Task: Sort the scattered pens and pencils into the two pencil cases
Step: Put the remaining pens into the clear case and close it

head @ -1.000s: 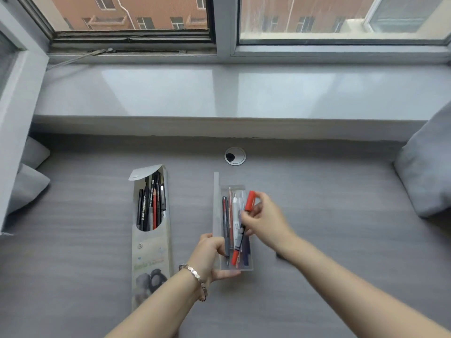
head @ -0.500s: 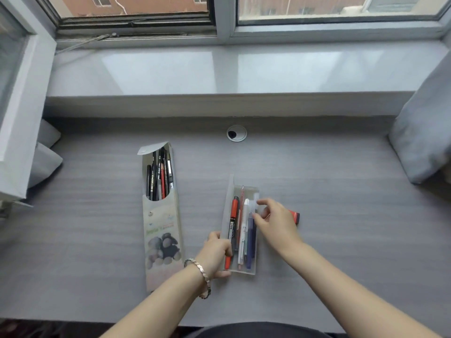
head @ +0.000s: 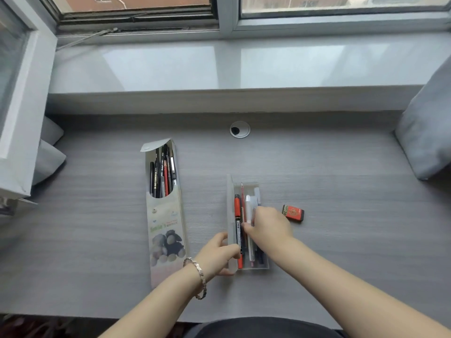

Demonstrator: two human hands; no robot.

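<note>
One head-worn wide-angle cam, looking fwd and steeply down from the near edge of a grey desk (head: 329,172). It faces the far sill (head: 170,67) and window (head: 341,6), whose lines bow with the lens. Forearms enter from the bottom corners. The left hand (head: 219,252) and right hand (head: 271,225) meet at the clear case (head: 253,264), centre frame, close to the cam. Card case (head: 166,215) sits left of centre. A cushion (head: 427,132) is clipped at the right edge; wearer's lap (head: 263,328) fills the bottom edge.
</note>
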